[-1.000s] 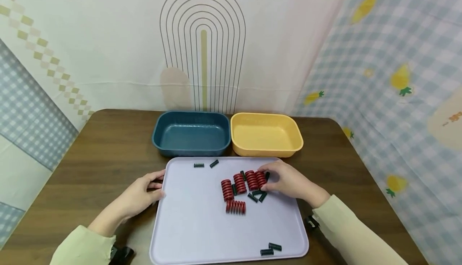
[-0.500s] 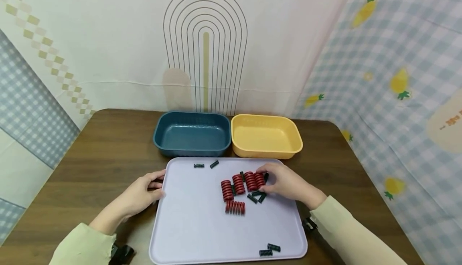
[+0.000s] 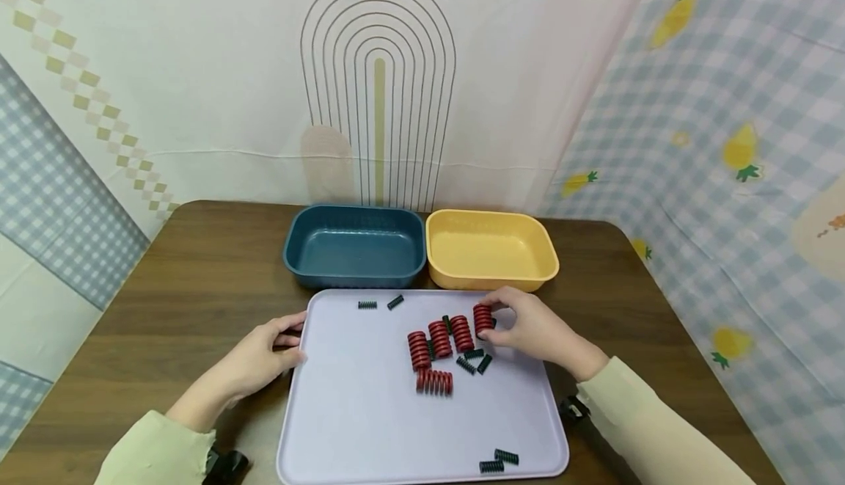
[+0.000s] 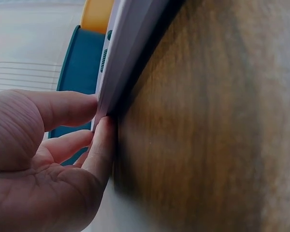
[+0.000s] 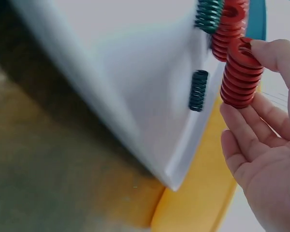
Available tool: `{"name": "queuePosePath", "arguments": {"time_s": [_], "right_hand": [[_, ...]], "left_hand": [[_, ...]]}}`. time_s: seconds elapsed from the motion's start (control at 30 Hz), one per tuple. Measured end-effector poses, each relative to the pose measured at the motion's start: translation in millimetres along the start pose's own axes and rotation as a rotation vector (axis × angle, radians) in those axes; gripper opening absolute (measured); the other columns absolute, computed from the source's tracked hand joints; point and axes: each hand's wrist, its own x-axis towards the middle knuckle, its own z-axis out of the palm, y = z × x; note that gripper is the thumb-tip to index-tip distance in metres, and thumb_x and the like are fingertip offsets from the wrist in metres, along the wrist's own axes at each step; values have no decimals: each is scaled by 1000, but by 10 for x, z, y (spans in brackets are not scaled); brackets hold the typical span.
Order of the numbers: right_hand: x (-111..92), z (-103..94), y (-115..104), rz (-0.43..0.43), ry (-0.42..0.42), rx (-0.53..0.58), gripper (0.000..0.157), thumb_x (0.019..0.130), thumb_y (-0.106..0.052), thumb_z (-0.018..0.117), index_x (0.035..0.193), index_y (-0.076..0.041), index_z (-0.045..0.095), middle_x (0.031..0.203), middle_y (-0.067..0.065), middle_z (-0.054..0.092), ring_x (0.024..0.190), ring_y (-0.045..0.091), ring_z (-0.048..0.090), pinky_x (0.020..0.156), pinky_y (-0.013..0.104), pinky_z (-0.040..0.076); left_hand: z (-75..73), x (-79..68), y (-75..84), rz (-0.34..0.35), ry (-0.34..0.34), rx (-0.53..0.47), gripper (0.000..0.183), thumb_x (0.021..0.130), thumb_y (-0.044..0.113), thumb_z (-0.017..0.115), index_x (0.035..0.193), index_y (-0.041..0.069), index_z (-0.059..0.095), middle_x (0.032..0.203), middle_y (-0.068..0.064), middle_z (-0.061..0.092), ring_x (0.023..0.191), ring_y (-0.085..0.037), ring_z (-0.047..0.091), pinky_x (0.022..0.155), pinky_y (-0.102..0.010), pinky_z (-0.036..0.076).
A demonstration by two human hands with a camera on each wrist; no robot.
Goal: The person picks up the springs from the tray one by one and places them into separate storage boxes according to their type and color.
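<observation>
My right hand pinches a thick red coil spring between thumb and fingertips at the right of the white tray. In the right wrist view the held red spring stands apart from the tray, with a dark green spring behind it. My left hand holds the tray's left rim, thumb on the edge and fingers against its side and underside. Several red springs lie mid-tray. Small dark green springs lie among and below them.
Behind the tray stand a blue bin and a yellow bin, side by side. Two green springs lie near the tray's back edge, and two more green springs near its front right. Everything rests on a brown wooden table.
The right hand has drawn its red spring away from the neighbouring red one, up and slightly right. The left hand stays at the tray rim.
</observation>
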Motion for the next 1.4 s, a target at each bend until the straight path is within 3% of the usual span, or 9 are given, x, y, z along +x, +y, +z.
{"name": "queuePosePath", "arguments": {"time_s": [0.3, 0.53, 0.73, 0.93, 1.4], "right_hand": [[191, -18, -178, 11, 110, 126, 47, 79, -43, 78, 115, -16, 62, 108, -6, 60, 104, 16, 58, 91, 43, 48], [446, 84, -397, -14, 190, 190, 43, 80, -35, 80, 112, -14, 61, 108, -2, 58, 104, 28, 59, 91, 45, 48], [711, 205, -629, 2, 281, 219, 41, 81, -31, 79, 112, -11, 62, 107, -1, 58, 103, 22, 57, 92, 42, 47], [987, 333, -832, 28, 345, 223, 43, 82, -31, 78, 115, -8, 62, 107, 1, 58, 102, 24, 56, 88, 40, 50], [1334, 591, -927, 95, 267, 59, 53, 87, -36, 71, 130, -7, 57, 123, 6, 56, 111, 19, 52, 97, 35, 44]], "left_hand": [[-32, -9, -12, -3, 1, 8, 65, 89, 4, 66, 146, -2, 36, 135, -21, 47, 114, -30, 53, 80, -26, 50], [-41, -3, 1, -5, -2, 6, 65, 89, 3, 65, 147, -3, 35, 134, -21, 48, 114, -30, 52, 79, -26, 50], [-14, 2, 15, -9, 1, 13, 64, 90, 3, 64, 147, -2, 36, 135, -21, 47, 114, -30, 52, 80, -26, 50], [1, 9, -3, -15, 1, 16, 63, 90, 3, 64, 147, -2, 36, 135, -21, 48, 114, -30, 52, 80, -26, 50], [26, 3, -5, 1, 1, 29, 63, 90, 2, 63, 147, -3, 35, 135, -23, 45, 115, -31, 52, 80, -26, 50]]}}
